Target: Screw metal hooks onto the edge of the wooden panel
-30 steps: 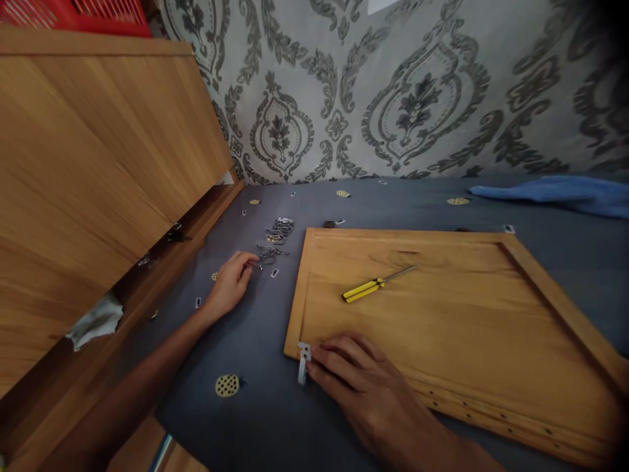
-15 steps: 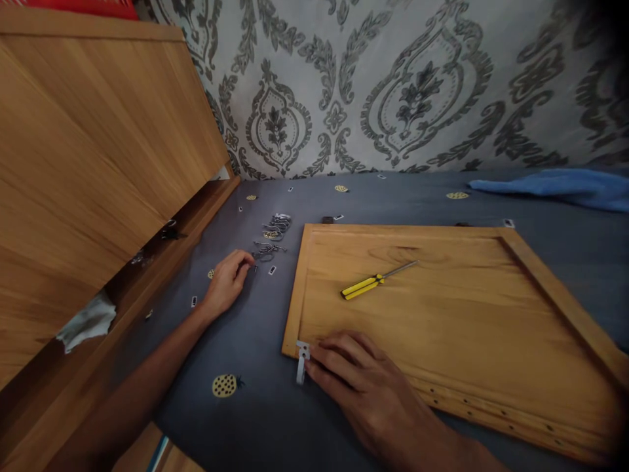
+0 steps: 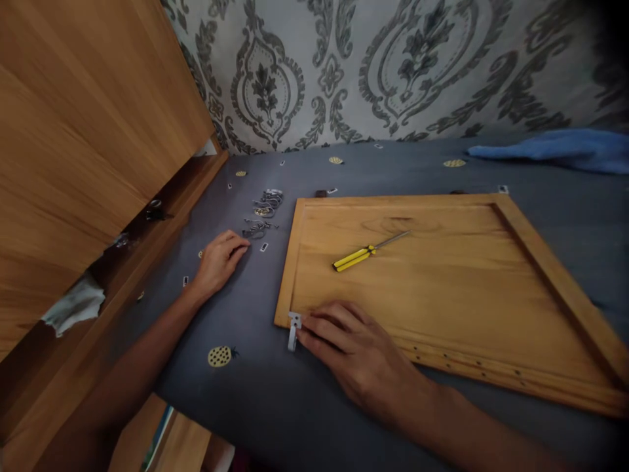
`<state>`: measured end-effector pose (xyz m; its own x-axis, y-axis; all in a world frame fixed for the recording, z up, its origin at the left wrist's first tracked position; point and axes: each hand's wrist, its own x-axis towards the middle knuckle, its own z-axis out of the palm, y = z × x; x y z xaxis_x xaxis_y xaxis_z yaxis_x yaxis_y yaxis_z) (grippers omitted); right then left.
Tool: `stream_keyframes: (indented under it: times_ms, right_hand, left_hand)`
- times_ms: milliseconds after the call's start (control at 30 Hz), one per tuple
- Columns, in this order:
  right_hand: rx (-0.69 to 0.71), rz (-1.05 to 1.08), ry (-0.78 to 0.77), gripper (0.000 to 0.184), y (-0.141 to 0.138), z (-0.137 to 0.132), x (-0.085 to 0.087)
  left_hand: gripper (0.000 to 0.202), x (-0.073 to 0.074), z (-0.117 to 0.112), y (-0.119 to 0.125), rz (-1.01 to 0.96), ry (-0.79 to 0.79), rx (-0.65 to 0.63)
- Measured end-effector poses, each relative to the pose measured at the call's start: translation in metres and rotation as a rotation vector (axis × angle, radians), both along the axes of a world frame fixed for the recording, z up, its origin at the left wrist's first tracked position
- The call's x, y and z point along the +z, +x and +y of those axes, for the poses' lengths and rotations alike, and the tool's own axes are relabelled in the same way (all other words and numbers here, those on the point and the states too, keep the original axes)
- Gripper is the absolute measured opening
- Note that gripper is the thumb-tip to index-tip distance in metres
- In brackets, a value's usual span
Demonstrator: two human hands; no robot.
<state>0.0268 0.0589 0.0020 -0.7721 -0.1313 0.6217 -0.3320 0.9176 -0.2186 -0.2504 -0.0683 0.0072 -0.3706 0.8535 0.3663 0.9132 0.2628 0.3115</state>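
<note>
Bracket [image 3: 294,320] in right hand [image 3: 361,351]; metal pieces [image 3: 256,230] beside left hand [image 3: 217,263]

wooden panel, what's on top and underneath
A yellow screwdriver and, at one corner, a metal bracket the right hand holds. Patterned cloth shows around the panel; underneath is hidden.

Golden panel [image 3: 452,282], yellow-black screwdriver [image 3: 354,259], silver bracket [image 3: 293,333] — slate sheet [image 3: 246,308] with yellow pineapples [image 3: 219,356]

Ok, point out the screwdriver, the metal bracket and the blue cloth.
Screwdriver [image 3: 371,250], head view: where handle meets shaft.
Metal bracket [image 3: 293,329], head view: around its middle.
Blue cloth [image 3: 563,151], head view: middle of its surface.
</note>
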Motion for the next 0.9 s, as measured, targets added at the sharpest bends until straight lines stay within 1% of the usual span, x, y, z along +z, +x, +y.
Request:
stream_keyframes:
  times_ms: [200, 667, 900]
  right_hand:
    - [-0.001, -0.040, 0.042, 0.029, 0.001, 0.001, -0.001]
    - [0.009, -0.052, 0.049, 0.030, 0.001, 0.002, -0.002]
    - [-0.002, -0.047, 0.048, 0.030, 0.002, 0.001, -0.002]
  left_hand:
    - [0.017, 0.008, -0.004, -0.001, -0.032, -0.026, 0.009]
    - [0.013, 0.013, -0.009, -0.002, -0.017, -0.066, 0.039]
    - [0.015, 0.019, -0.009, -0.003, -0.032, -0.112, 0.012]
